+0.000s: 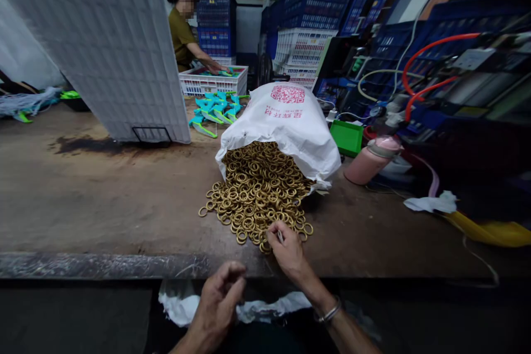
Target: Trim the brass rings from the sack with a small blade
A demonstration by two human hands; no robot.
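Observation:
Many brass-coloured rings spill from the mouth of a white woven sack lying on its side on the wooden table. My right hand is at the near edge of the ring pile, its thumb and fingers pinched together. A small pale, shiny piece shows between those fingers; its kind is too small to tell. Just in front of the table edge hovers my left hand, a little blurred, with fingers curled in. Whatever it may hold is hidden.
A tall white ribbed panel stands left of the sack. Behind are turquoise-and-green plastic pieces and a co-worker reaching into a white crate. On the right sit a green tray, a pink bottle and red-hosed equipment.

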